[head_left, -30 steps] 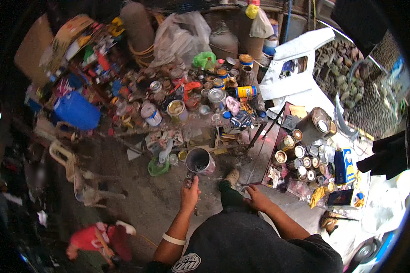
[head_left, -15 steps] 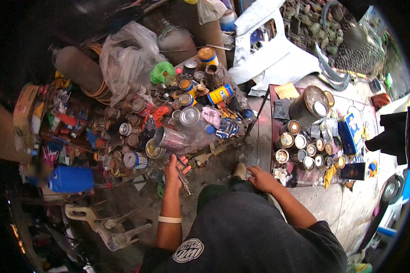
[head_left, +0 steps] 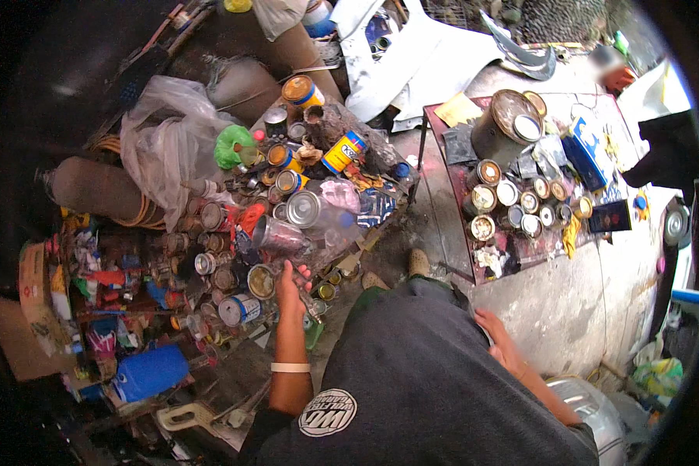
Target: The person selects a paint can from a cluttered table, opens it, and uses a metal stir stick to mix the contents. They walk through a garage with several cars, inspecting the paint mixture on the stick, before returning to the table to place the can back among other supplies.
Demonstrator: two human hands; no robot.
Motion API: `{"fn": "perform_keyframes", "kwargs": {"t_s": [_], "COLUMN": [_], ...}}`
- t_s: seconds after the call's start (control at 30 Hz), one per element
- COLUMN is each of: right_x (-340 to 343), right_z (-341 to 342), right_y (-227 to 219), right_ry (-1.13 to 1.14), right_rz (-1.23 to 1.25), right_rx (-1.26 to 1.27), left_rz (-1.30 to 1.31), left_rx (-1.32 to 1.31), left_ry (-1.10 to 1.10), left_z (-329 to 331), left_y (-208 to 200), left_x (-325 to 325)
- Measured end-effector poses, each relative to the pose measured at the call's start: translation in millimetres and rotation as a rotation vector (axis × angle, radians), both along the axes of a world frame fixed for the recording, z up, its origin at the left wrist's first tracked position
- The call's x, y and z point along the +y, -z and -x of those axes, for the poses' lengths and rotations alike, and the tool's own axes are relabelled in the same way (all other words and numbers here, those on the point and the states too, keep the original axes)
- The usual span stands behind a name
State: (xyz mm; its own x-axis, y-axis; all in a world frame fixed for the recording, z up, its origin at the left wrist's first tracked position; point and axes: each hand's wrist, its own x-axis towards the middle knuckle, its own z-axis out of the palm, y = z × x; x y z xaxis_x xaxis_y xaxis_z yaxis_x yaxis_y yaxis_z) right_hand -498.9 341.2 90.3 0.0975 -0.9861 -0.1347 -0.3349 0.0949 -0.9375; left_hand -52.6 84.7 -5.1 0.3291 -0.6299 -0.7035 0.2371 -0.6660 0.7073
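Observation:
My left hand (head_left: 291,289) is in front of the cluttered bench on the left, palm turned up and fingers loosely curled. Across it lies a slim grey metal tool (head_left: 312,311), its lower end pointing down toward my body; the exact kind is hard to make out. Just beyond that hand are an open paint can (head_left: 262,281) and a clear plastic cup (head_left: 276,235) tipped on its side. My right hand (head_left: 502,342) hangs beside my dark shirt at the right hip. Its fingers are loosely apart and slightly blurred, and nothing shows in them.
Cans, bags and rags crowd the left bench, with a blue jerrycan (head_left: 151,374) at its near end. A low red-topped table (head_left: 458,252) on the right carries several small cans, a large tin (head_left: 506,124) and a blue rectangular can (head_left: 586,155). White car body panels (head_left: 423,66) stand behind.
My view has swung right, so the benches sit further left and lower. My right hand has drawn back from in front of my body to my hip. The metal tool remains in my left hand.

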Motion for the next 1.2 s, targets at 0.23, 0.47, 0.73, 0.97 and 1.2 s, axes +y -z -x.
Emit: {"fn": "perform_keyframes", "kwargs": {"t_s": [0.23, 0.47, 0.73, 0.97, 1.2], "right_x": [44.5, 27.5, 26.5, 29.1, 23.3], "right_z": [-78.6, -103.7, -115.0, -119.6, -116.1], "right_y": [73.1, 36.6, 39.9, 44.6, 38.8], "right_ry": [0.426, 0.411, 0.401, 0.400, 0.366], "right_rz": [-0.076, 0.058, 0.086, 0.080, 0.090], "right_rx": [-0.240, -0.176, -0.201, -0.182, -0.177], "left_rz": [-0.006, -0.018, 0.018, 0.048, 0.045], "left_rx": [-0.011, 0.104, 0.158, 0.206, 0.120], "left_ry": [0.071, 0.029, 0.098, 0.116, 0.130], "left_z": [-13.3, -25.4, -35.3, -39.1, -23.1], "left_y": [-7.6, -5.1, -3.4, -3.7, -14.9], "left_x": [-6.6, -17.5, -16.9, -13.1, -8.3]}}
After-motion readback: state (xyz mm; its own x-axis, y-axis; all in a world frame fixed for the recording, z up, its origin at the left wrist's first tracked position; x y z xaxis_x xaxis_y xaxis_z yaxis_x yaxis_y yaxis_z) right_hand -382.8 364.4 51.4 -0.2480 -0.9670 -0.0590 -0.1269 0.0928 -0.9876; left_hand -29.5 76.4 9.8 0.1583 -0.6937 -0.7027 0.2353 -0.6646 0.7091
